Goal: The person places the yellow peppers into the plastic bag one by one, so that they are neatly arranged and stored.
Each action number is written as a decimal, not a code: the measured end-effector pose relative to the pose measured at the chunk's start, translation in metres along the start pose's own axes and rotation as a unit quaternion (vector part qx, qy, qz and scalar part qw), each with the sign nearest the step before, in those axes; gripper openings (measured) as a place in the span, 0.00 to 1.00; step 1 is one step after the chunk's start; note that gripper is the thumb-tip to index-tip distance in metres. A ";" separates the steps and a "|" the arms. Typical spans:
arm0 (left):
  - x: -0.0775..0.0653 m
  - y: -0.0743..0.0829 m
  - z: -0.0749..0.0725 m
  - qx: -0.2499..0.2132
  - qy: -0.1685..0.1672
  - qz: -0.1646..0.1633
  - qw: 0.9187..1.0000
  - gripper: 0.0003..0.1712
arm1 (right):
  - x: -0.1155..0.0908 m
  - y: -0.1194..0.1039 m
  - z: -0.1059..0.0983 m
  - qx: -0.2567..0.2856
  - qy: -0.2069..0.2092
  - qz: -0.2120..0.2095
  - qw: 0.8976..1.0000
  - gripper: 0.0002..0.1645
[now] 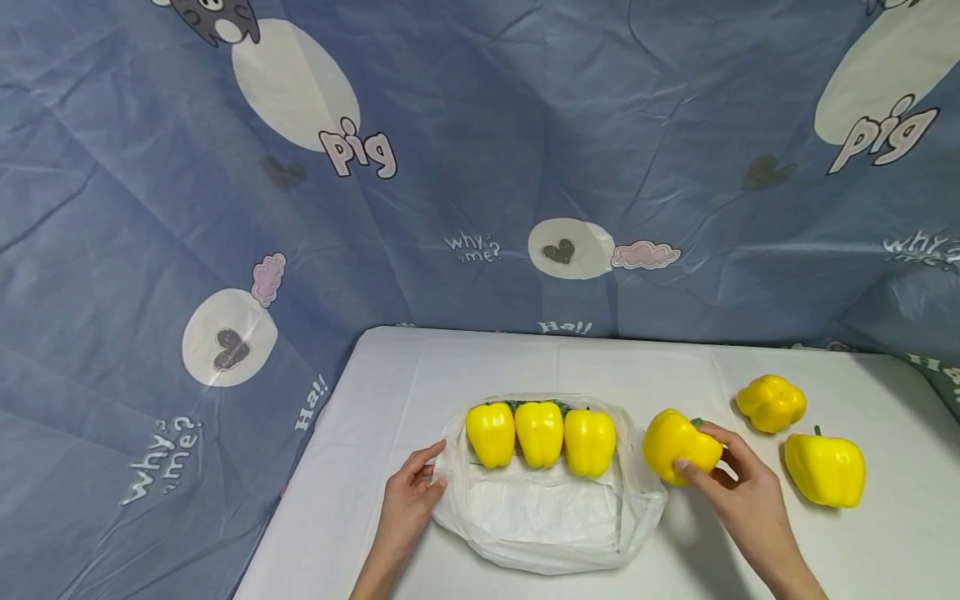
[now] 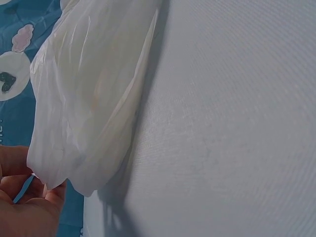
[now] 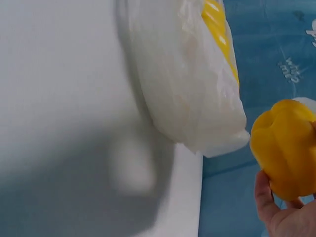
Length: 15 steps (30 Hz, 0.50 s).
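A white plastic bag (image 1: 551, 557) lies with its mouth spread wide. Three yellow bell peppers (image 1: 539, 435) stand in a row along its far side. At the bag's left rim, my left hand (image 1: 408, 500) pinches the plastic between thumb and fingers; the left wrist view shows the bag's side (image 2: 94, 98) hanging from that grip. My right hand (image 1: 750, 496) grips another yellow bell pepper (image 1: 675, 446) just beyond the bag's right rim, its green stem toward the fingers. In the right wrist view this pepper (image 3: 284, 148) is held up beside the bag.
Two more yellow bell peppers lie to the right: one on its side (image 1: 772, 403) farther back, another (image 1: 825, 470) nearer, beyond my right hand. White cloth covers the table (image 1: 360, 400). A blue printed curtain (image 1: 465, 167) hangs behind and along the left.
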<state>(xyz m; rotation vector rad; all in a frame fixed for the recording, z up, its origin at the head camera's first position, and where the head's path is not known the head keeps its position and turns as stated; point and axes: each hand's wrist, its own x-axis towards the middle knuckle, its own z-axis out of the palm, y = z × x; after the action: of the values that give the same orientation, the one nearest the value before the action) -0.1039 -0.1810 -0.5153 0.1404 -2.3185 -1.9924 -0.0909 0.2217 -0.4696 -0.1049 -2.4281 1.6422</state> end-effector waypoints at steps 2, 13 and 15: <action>0.000 0.000 0.000 0.001 0.001 0.000 1.000 0.29 | -0.002 -0.002 0.004 0.000 -0.004 -0.004 1.000 0.29; -0.001 -0.001 0.000 0.004 0.000 0.008 1.000 0.29 | -0.008 -0.009 0.018 0.031 -0.045 -0.010 0.998 0.28; 0.000 -0.001 0.000 0.004 0.000 0.007 1.000 0.29 | -0.009 -0.010 0.021 0.034 -0.053 -0.014 0.998 0.27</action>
<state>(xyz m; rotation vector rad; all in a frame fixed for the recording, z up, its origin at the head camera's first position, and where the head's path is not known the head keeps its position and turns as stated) -0.1035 -0.1811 -0.5166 0.1236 -2.3218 -1.9763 -0.0856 0.1975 -0.4691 0.0262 -2.4342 1.7581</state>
